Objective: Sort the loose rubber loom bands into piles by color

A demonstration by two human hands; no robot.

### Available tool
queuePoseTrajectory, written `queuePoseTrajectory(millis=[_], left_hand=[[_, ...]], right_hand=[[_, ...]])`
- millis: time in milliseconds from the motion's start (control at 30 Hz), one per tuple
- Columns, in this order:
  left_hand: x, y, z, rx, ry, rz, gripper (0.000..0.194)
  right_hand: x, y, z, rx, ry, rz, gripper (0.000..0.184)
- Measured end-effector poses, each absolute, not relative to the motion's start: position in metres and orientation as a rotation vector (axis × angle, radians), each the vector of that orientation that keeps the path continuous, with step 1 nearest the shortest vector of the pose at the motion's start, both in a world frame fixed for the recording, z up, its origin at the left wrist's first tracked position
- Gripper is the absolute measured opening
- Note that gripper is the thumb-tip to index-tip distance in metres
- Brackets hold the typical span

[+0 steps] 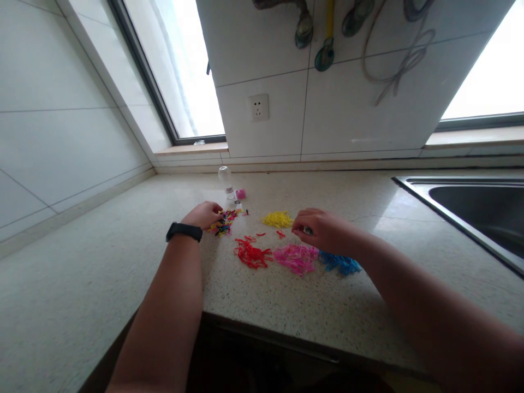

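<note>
One mixed pile (225, 222) | left hand (203, 215) touching | right hand (321, 229) near yellow pile (277, 219)

Left hand (206, 214) at mixed pile (225, 221), fingertips in it. Right hand (321, 228) curled, just beside yellow pile (277, 219). Red pile (251, 254), pink pile (295, 259), blue pile (339, 264) in row. Clear bottle (225, 180) behind, pink cap (240, 194) beside.

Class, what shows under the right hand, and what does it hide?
The blue pile and pink pile show just below the right hand in the picture. Whatever its palm covers cannot be seen.
</note>
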State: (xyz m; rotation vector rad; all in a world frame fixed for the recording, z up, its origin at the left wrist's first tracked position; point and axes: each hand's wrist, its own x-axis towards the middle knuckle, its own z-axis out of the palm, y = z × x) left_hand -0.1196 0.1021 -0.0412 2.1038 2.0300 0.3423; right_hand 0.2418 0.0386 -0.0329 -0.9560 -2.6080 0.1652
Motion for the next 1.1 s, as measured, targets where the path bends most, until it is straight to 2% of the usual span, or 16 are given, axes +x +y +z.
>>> queuePoseTrajectory(millis=[167,367,600,933,1100], left_hand=[[-0.12,0.104,-0.044,2.065,2.025,0.343,0.033],[-0.118,0.102,-0.043,2.04,2.002,0.358,0.025],[-0.113,0.101,-0.041,2.059,1.935,0.39,0.028],[-0.107,0.106,-0.043,2.098,1.816,0.53,0.036],[-0.1,0.108,-0.046,2.034,1.591,0.686,0.031]], right_hand=[[0.242,0.04,-0.035,-0.958,-2.62,0.168,0.017],[0.242,0.04,-0.035,-0.945,-2.632,0.161,0.017],[0.241,0.038,-0.033,-0.959,-2.62,0.166,0.016],[0.24,0.039,-0.036,-0.956,-2.593,0.127,0.014],[0.24,0.039,-0.037,-0.94,-2.583,0.132,0.014]])
